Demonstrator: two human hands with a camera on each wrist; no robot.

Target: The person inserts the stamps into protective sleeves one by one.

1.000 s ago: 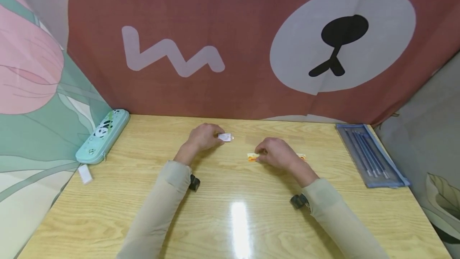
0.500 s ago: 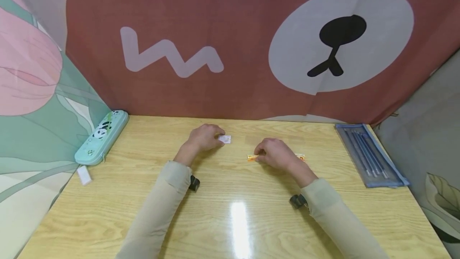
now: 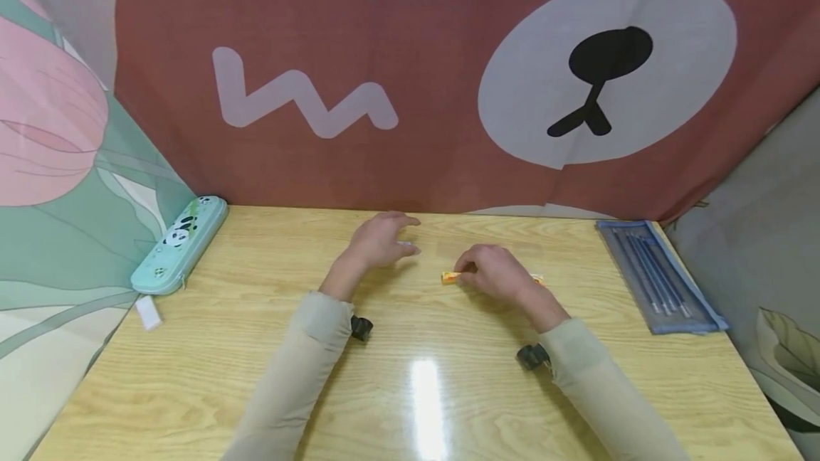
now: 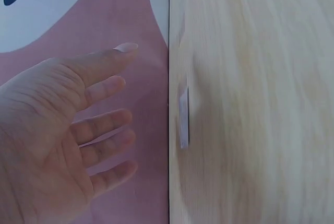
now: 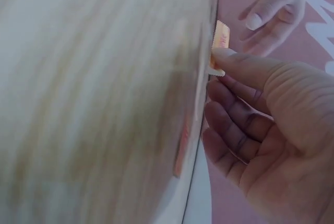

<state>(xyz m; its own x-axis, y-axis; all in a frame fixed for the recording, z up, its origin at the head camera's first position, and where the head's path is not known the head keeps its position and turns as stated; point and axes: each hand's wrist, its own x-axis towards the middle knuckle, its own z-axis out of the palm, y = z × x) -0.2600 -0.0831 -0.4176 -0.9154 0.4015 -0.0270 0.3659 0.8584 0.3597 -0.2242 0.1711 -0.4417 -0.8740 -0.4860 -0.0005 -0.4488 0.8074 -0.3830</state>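
Thumb and fingers spread apart, my left hand (image 3: 379, 240) is above the table around a small flat white piece (image 4: 183, 119). That piece lies on the wood near the far edge; in the head view only a sliver of it (image 3: 405, 242) shows between thumb and fingers. My right hand (image 3: 496, 272) pinches a yellow-orange wrapper (image 5: 222, 35) with a zigzag-cut edge between thumb and index finger, close over the table. Beyond that hand a second orange-and-white bit (image 3: 537, 279) shows; the stretch between is hidden.
A turquoise panda pencil case (image 3: 181, 244) lies at the far left, with a small white block (image 3: 148, 313) beside it. On the right is a blue-edged see-through zip pouch (image 3: 663, 276) holding several pencils. A printed cloth (image 3: 435, 169) hangs behind the table's far edge.
My left hand has let go of the white piece, spreading its fingers and shifting slightly forward and right. The right hand stays in place while the wrapper's near end tilts a little.
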